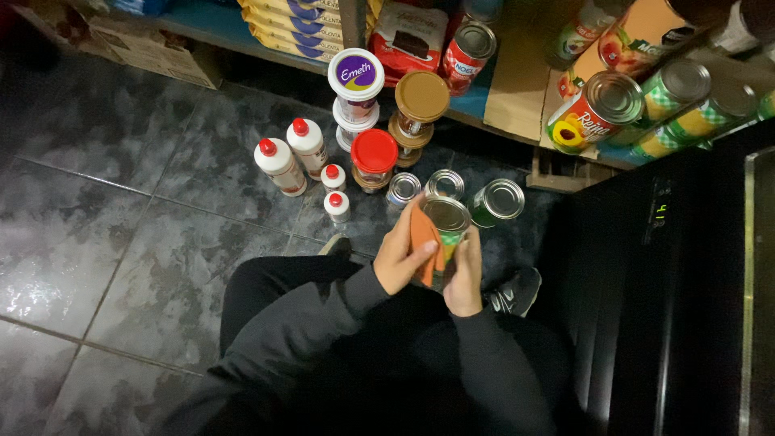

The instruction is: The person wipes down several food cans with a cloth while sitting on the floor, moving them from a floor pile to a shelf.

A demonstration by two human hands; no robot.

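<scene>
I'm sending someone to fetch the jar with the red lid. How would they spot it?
Look at the tiled floor below the shelf, where jars stand in a cluster. The jar sits right of the white bottles; it alone has a red lid, its neighbour's being brown.

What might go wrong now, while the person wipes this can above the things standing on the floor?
The can sits between the left hand, which presses an orange cloth on it, and the right hand. If it slips, it may hit the floor cans. An elbow could topple the small white bottles.
</scene>
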